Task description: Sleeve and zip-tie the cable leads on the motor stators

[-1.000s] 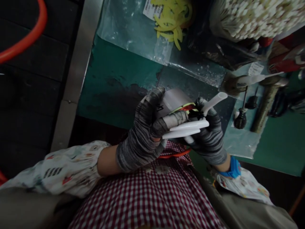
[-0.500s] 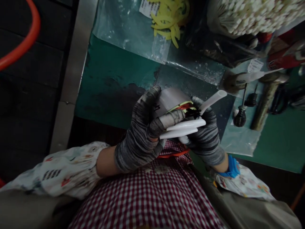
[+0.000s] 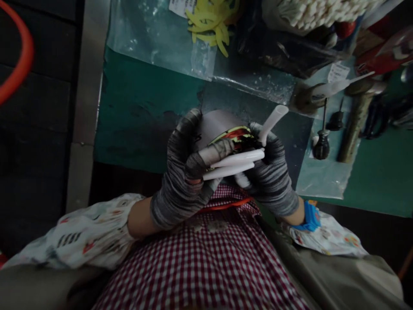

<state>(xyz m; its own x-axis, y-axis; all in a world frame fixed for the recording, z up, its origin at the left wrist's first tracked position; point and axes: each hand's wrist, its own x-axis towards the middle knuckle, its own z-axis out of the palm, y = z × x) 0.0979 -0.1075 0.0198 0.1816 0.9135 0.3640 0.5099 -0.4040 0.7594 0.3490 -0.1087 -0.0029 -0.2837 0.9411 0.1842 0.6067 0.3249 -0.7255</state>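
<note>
Both my hands wear grey knitted gloves and meet over the near edge of a green table (image 3: 138, 107). My left hand (image 3: 183, 172) is closed round two white plastic tubes (image 3: 235, 163) that point to the right, its thumb resting on a pale flat piece (image 3: 216, 125). My right hand (image 3: 271, 172) is closed on a third white tube (image 3: 272, 122) that sticks up and to the right, and it pinches a bunch of red, yellow and black wires (image 3: 238, 135) between the two hands. An orange cable (image 3: 226, 206) runs below my hands across my checked apron.
Clear plastic bags (image 3: 155, 38) lie at the back of the table, one with yellow strips (image 3: 211, 21). A heap of white tubes (image 3: 309, 13) is at the top right. Small screwdrivers (image 3: 322, 137) and a wooden-handled tool (image 3: 353, 125) lie right of my hands. A metal rail (image 3: 87, 86) borders the table's left.
The view has shifted so that my hands and the table sit a little further left and higher. My grips on the tubes and wires look the same.
</note>
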